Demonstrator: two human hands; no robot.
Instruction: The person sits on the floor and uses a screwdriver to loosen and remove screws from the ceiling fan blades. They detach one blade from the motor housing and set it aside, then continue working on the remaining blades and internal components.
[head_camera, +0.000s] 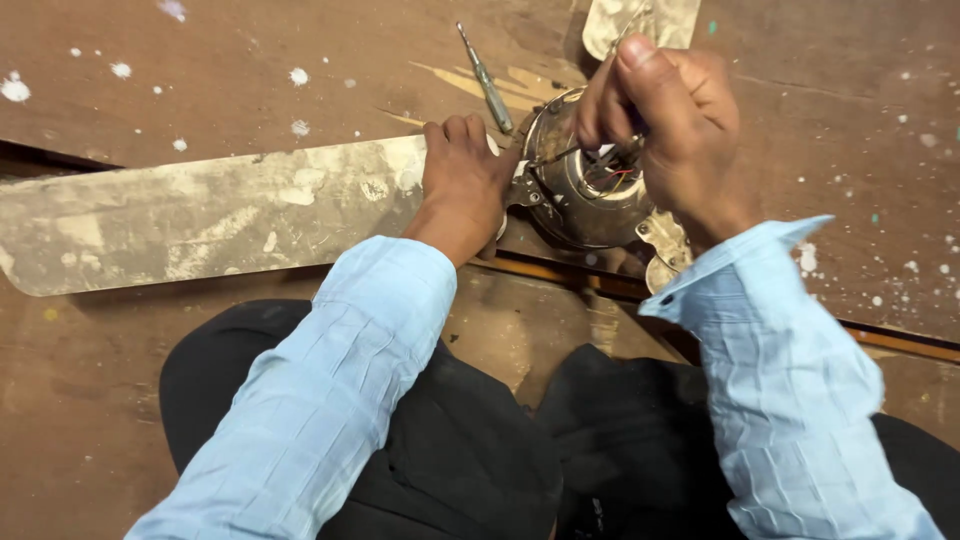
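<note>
Worn brown boards flecked with white paint (200, 70) make up the surface under you, with a dark seam running across it just beyond your knees. At the middle of your work sits the round, dull-silver metal motor housing of a ceiling fan (580, 195), lying on that surface near the top centre of the view, its smooth domed shell scuffed and its open side showing thin red and pale wires. Your right hand (670, 130) is closed in a pinch over the housing, fingers bunched around a slim metal tool or wire end poked into the wiring; what exactly it grips is too small to tell. Your left hand (462, 180) presses down with curled fingers on the root of the long, flat, grimy cream fan blade (200, 215), apparently to keep the housing from turning while the other hand works. That blade stretches away to your left, its paint blotched and dusty. A thin grey metal screwdriver (487, 82) lies just beyond the housing, and another pale blade stub (645, 20) points away at the top edge.
</note>
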